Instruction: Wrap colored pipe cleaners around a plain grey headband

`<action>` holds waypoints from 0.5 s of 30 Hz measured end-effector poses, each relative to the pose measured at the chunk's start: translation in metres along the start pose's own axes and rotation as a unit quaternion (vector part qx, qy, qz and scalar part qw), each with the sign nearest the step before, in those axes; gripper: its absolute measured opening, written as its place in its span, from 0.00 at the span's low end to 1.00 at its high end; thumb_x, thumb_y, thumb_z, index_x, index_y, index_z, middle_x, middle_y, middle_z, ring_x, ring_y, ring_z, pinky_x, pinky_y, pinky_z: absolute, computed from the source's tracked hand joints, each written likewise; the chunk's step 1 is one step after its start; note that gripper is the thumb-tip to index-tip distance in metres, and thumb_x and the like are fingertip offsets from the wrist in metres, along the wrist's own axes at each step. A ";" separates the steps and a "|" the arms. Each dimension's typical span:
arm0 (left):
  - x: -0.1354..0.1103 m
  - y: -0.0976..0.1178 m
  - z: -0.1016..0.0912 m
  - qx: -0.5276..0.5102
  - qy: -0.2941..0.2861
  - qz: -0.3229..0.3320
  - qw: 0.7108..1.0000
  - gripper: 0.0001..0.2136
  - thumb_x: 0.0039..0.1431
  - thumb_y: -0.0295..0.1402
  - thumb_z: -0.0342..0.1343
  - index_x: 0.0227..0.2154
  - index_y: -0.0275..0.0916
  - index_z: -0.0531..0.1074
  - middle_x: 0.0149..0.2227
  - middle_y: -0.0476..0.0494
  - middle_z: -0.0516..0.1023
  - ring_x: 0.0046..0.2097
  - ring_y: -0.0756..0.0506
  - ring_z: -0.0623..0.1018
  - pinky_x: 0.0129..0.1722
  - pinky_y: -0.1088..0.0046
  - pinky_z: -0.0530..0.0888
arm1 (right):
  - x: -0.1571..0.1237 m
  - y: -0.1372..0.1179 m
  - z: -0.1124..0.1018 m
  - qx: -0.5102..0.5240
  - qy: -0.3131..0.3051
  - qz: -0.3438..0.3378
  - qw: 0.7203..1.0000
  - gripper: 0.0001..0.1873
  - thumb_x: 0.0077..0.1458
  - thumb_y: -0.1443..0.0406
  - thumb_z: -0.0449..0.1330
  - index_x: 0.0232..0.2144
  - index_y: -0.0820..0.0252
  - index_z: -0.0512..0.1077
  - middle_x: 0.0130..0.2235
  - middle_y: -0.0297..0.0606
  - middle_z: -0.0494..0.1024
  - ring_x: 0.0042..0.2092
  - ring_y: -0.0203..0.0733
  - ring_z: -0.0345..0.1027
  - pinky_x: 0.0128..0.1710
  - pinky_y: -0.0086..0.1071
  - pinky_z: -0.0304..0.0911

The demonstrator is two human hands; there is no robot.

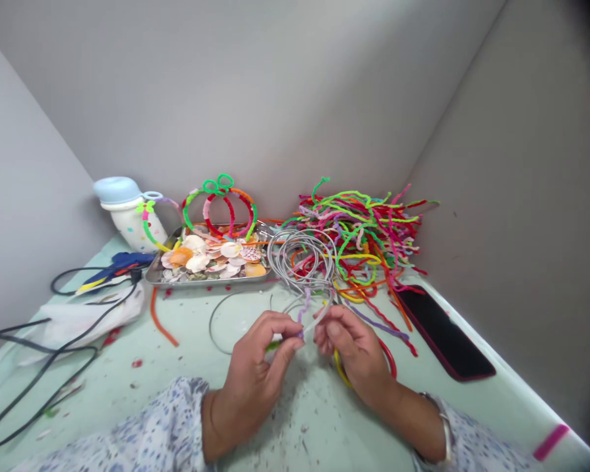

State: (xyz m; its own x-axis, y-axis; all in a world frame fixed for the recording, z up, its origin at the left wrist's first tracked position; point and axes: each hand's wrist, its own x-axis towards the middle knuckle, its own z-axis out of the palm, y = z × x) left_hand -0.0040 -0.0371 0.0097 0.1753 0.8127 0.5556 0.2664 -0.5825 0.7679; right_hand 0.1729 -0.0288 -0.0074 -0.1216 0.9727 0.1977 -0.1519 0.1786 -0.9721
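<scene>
In front of me my left hand (260,370) is closed, thumb and forefinger pinching a purple pipe cleaner (305,303) against a pale hoop (319,319). The loose end of the pipe cleaner sticks up from the pinch. A bit of green shows behind the left fingers. My right hand (351,347) is closed, its fingertips curled at the other side of the pale hoop; the exact grip is partly hidden. Yellow and red curved lengths (390,359) show around and under the right hand. Whether they belong to the same hoop I cannot tell.
Behind my hands lie a coil of grey wire (302,259) and a heap of coloured pipe cleaners (368,226). A metal tray (211,283) holds shells and wrapped hoops (220,213). A bottle (132,219), black cable (34,354) and plastic bag (98,314) are left, a phone (447,334) right.
</scene>
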 end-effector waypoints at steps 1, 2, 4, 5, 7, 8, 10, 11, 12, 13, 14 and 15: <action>-0.001 0.001 0.000 0.006 -0.007 0.011 1.000 0.06 0.62 0.24 0.55 0.38 0.41 0.72 0.35 0.45 0.75 0.40 0.46 0.75 0.40 0.71 0.72 | 0.002 -0.001 0.001 0.028 0.017 0.012 0.999 0.15 0.59 0.52 0.58 0.36 0.57 0.72 0.26 0.33 0.73 0.26 0.36 0.64 0.28 0.30 0.60; -0.001 0.001 0.001 0.012 -0.012 0.023 1.000 0.06 0.61 0.24 0.55 0.39 0.41 0.72 0.35 0.45 0.76 0.39 0.46 0.75 0.40 0.71 0.72 | 0.004 -0.002 0.001 0.054 0.032 0.024 0.998 0.16 0.58 0.51 0.59 0.35 0.57 0.72 0.24 0.32 0.72 0.25 0.35 0.63 0.26 0.29 0.59; -0.002 0.000 0.001 0.024 -0.016 0.043 0.999 0.07 0.61 0.24 0.57 0.39 0.41 0.73 0.35 0.45 0.76 0.39 0.46 0.76 0.39 0.71 0.72 | 0.006 -0.003 0.002 0.088 0.050 0.047 0.994 0.18 0.56 0.49 0.61 0.31 0.58 0.71 0.22 0.31 0.70 0.22 0.34 0.61 0.24 0.28 0.58; -0.001 0.000 0.001 0.030 -0.017 0.049 0.998 0.07 0.60 0.24 0.57 0.39 0.41 0.73 0.35 0.45 0.77 0.38 0.46 0.76 0.39 0.71 0.72 | 0.006 -0.003 0.002 0.096 0.051 0.056 0.992 0.18 0.55 0.50 0.62 0.28 0.58 0.71 0.21 0.30 0.70 0.22 0.34 0.60 0.23 0.28 0.58; 0.000 -0.003 0.001 0.039 -0.013 0.059 0.997 0.08 0.60 0.23 0.58 0.40 0.41 0.74 0.35 0.45 0.77 0.39 0.47 0.76 0.39 0.72 0.73 | 0.006 -0.002 0.001 0.100 0.038 0.069 0.992 0.18 0.54 0.51 0.63 0.24 0.58 0.69 0.21 0.31 0.70 0.22 0.33 0.60 0.23 0.28 0.57; 0.001 -0.004 0.000 0.041 -0.012 0.063 0.997 0.08 0.59 0.23 0.59 0.40 0.41 0.74 0.35 0.45 0.77 0.39 0.47 0.76 0.40 0.72 0.73 | 0.005 -0.002 0.001 0.100 0.029 0.074 0.992 0.18 0.54 0.52 0.63 0.23 0.59 0.69 0.21 0.31 0.70 0.22 0.33 0.60 0.23 0.28 0.57; 0.002 -0.006 0.000 0.042 -0.012 0.071 0.997 0.08 0.59 0.23 0.59 0.40 0.41 0.75 0.35 0.45 0.77 0.39 0.47 0.76 0.40 0.71 0.73 | 0.004 -0.001 0.001 0.105 0.015 0.080 0.991 0.18 0.55 0.53 0.63 0.22 0.59 0.69 0.21 0.32 0.71 0.22 0.32 0.61 0.23 0.27 0.57; 0.003 -0.007 0.000 0.041 -0.014 0.076 0.996 0.09 0.59 0.23 0.59 0.40 0.41 0.75 0.35 0.45 0.77 0.39 0.47 0.76 0.41 0.70 0.73 | 0.004 0.000 0.001 0.109 0.012 0.081 0.991 0.18 0.55 0.53 0.63 0.22 0.59 0.69 0.21 0.32 0.72 0.22 0.32 0.61 0.23 0.27 0.56; 0.003 -0.007 0.000 0.039 -0.015 0.083 0.996 0.09 0.59 0.23 0.59 0.40 0.41 0.75 0.34 0.45 0.78 0.39 0.47 0.76 0.41 0.70 0.73 | 0.003 0.000 0.001 0.111 0.012 0.083 0.990 0.18 0.55 0.53 0.63 0.22 0.60 0.70 0.21 0.32 0.72 0.22 0.31 0.61 0.23 0.26 0.56; 0.004 -0.007 0.000 0.038 -0.016 0.088 0.995 0.09 0.59 0.22 0.59 0.41 0.41 0.75 0.34 0.45 0.78 0.39 0.47 0.75 0.41 0.69 0.73 | 0.003 0.001 0.001 0.112 0.013 0.084 0.990 0.18 0.55 0.53 0.63 0.22 0.60 0.70 0.21 0.31 0.72 0.22 0.31 0.61 0.23 0.26 0.56; 0.004 -0.008 0.000 0.037 -0.016 0.093 0.995 0.09 0.59 0.22 0.59 0.41 0.41 0.75 0.34 0.45 0.78 0.39 0.46 0.75 0.41 0.68 0.73 | 0.003 0.001 0.001 0.111 0.014 0.085 0.990 0.18 0.55 0.53 0.63 0.23 0.60 0.70 0.21 0.31 0.72 0.22 0.31 0.61 0.23 0.26 0.55; 0.004 -0.008 0.000 0.036 -0.015 0.096 0.995 0.10 0.59 0.22 0.59 0.41 0.41 0.75 0.34 0.45 0.78 0.39 0.46 0.75 0.41 0.68 0.73 | 0.003 0.001 0.000 0.109 0.015 0.086 0.990 0.18 0.55 0.53 0.64 0.23 0.60 0.70 0.21 0.31 0.72 0.22 0.31 0.61 0.23 0.26 0.56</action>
State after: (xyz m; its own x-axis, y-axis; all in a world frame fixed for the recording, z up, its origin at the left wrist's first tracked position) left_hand -0.0051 -0.0295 0.0060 0.2578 0.6865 0.6798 0.2919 -0.7261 0.6226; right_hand 0.1720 -0.0257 -0.0078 -0.1351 0.9905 0.0252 -0.3397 -0.0224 -0.9403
